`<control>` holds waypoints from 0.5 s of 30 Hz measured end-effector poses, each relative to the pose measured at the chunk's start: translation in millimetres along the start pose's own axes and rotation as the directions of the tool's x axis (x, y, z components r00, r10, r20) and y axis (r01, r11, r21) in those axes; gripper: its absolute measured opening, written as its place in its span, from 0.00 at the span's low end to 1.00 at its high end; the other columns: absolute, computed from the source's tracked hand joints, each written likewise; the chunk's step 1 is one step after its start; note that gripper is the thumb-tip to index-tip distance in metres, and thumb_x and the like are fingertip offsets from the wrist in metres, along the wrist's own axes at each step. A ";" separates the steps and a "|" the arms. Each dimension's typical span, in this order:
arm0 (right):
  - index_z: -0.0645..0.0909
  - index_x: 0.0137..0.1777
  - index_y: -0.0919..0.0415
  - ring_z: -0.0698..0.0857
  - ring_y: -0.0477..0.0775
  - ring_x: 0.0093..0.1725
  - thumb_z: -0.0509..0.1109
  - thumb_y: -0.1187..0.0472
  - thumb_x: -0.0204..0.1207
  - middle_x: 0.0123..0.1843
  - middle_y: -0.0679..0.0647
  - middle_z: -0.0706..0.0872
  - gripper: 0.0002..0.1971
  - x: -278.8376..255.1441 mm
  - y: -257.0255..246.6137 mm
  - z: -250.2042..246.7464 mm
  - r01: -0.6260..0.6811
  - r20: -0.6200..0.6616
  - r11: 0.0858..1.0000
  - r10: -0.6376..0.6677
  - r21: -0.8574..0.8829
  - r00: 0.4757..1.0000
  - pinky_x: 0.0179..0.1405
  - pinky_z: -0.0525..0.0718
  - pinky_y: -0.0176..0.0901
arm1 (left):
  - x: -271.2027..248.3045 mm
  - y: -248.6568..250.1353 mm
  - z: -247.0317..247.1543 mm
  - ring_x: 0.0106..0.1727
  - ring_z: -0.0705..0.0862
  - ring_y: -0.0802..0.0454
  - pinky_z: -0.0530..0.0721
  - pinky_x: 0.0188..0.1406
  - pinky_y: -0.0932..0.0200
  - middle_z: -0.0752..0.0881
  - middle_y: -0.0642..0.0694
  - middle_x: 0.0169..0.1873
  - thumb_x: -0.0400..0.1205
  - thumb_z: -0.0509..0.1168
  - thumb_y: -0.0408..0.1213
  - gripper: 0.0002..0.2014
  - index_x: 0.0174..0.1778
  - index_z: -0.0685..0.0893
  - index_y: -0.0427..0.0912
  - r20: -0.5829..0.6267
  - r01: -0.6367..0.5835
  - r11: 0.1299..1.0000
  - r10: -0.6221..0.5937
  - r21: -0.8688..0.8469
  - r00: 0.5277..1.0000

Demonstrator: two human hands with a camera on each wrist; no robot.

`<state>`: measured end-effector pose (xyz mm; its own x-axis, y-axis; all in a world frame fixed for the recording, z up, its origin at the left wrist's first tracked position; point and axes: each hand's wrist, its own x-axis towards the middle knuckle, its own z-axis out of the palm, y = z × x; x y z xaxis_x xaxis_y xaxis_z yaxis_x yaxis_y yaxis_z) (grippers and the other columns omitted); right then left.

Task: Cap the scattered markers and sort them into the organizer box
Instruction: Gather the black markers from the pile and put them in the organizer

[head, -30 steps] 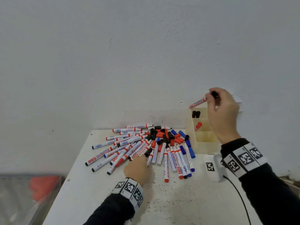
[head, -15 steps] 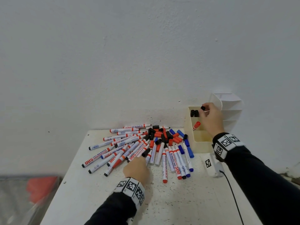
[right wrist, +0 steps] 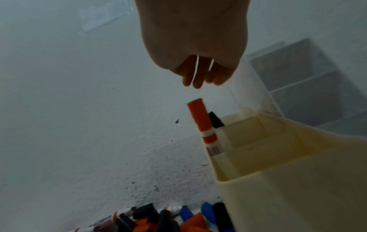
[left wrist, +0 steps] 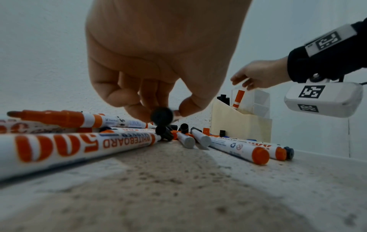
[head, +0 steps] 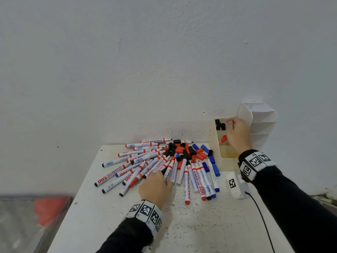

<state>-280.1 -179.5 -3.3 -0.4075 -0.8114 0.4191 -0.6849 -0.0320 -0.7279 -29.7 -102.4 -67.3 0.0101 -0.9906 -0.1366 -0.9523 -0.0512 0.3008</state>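
Several whiteboard markers [head: 156, 167] and loose caps [head: 182, 149] in red, black and blue lie fanned out on the white table [head: 182, 225]. My left hand [head: 164, 179] rests at the pile's near edge. In the left wrist view its fingertips [left wrist: 137, 109] and thumb pinch a black marker [left wrist: 161, 117]. The cream organizer box [head: 226, 156] stands at the back right. It holds black-capped markers [head: 219, 125] in its far slot and a red-capped marker [head: 222, 139] in the middle slot. My right hand [head: 230, 123] hovers over the box with loose, empty fingers [right wrist: 196, 78].
A taller white divider rack [head: 262, 121] stands against the wall behind the box. A white tagged device [head: 235, 185] with a black cable lies right of the pile. The table's left edge drops to a floor with something red [head: 49, 209].
My right hand brought a black-capped marker down into the box's far slot and let go. My left hand stayed at the pile's near edge.
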 end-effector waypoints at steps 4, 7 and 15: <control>0.82 0.48 0.66 0.79 0.52 0.45 0.58 0.66 0.81 0.45 0.56 0.82 0.10 -16.8 -29.5 5.6 0.245 -0.052 0.970 -0.244 0.007 0.968 0.47 0.72 0.28 | -1.5 2.1 -1.3 0.41 0.77 0.55 0.76 0.35 0.62 0.78 0.50 0.48 0.83 0.54 0.49 0.12 0.52 0.73 0.45 -0.073 -0.049 0.997 0.044 -0.058 0.996; 0.82 0.50 0.65 0.75 0.43 0.33 0.58 0.66 0.81 0.41 0.53 0.81 0.10 -32.3 -45.5 21.0 0.257 0.170 0.965 -0.263 0.057 0.950 0.34 0.71 0.24 | -1.4 2.6 -1.2 0.42 0.77 0.53 0.74 0.34 0.62 0.76 0.47 0.54 0.84 0.52 0.46 0.13 0.58 0.72 0.43 -0.092 -0.079 0.991 0.069 -0.111 0.993; 0.77 0.67 0.56 0.79 0.57 0.63 0.62 0.66 0.78 0.63 0.58 0.81 0.18 -54.4 -8.1 73.8 0.156 0.644 0.934 0.096 -0.323 0.759 0.61 0.76 0.44 | 1.3 2.0 3.8 0.29 0.72 0.57 0.71 0.26 0.63 0.73 0.53 0.31 0.86 0.48 0.41 0.05 0.50 0.68 0.46 -0.155 -0.172 0.966 0.144 -0.191 0.977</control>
<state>-207.9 -178.2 -60.1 0.0140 -0.9948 -0.1008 -0.8978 0.0318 -0.4392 -32.7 -103.3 -70.5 -0.0799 -0.9952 0.0557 -0.8640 0.0970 0.4941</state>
